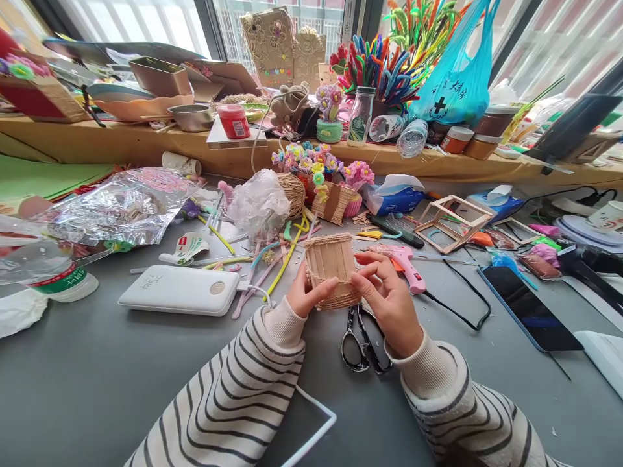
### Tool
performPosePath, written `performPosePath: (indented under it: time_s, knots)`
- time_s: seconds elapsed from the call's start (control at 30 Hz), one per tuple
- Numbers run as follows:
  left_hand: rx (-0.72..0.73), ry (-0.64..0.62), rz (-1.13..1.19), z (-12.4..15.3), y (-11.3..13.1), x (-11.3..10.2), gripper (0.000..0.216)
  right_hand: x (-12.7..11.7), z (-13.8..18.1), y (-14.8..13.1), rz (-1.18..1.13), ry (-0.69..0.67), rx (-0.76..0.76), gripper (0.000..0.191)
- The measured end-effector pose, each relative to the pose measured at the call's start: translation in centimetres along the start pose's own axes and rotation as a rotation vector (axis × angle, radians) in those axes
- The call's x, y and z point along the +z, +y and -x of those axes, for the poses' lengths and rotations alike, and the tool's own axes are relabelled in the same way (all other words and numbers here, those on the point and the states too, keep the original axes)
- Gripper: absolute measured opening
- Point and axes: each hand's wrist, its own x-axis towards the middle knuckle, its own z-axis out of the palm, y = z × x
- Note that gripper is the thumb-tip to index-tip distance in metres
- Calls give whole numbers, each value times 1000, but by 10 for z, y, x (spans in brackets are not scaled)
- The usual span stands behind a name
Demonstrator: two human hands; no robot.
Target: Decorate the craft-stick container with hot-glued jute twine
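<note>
A small round basket [330, 263] made of upright wooden craft sticks, with twine wound around its rim and base, is held above the grey table [97, 376]. My left hand [305, 296] grips its left side near the base. My right hand [389, 298] holds its right side, fingers against the twine band. Both sleeves are striped white and dark. Black scissors [363, 340] lie on the table just under my hands. A pink glue gun [406, 266] rests right behind my right hand, its black cord trailing to the right.
A white power bank [181, 290] lies left of my hands, with pipe cleaners [272, 259] scattered behind it. A phone [528, 308] lies at the right. A stick frame [452, 222], tissue pack [392, 194] and flower baskets [321, 181] crowd the back. A wooden shelf [146, 139] holds jars and supplies.
</note>
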Motion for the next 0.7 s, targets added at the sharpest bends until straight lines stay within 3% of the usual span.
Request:
performPosePath:
  time_s: [0.27,0.7]
  knots:
    - [-13,6,-32,1,-2,-1,61,-1,4,2,-3,-5,-22,17]
    - [10,92,56,0,1,-3,60,-11,-2,-2,-30,116,-25,17]
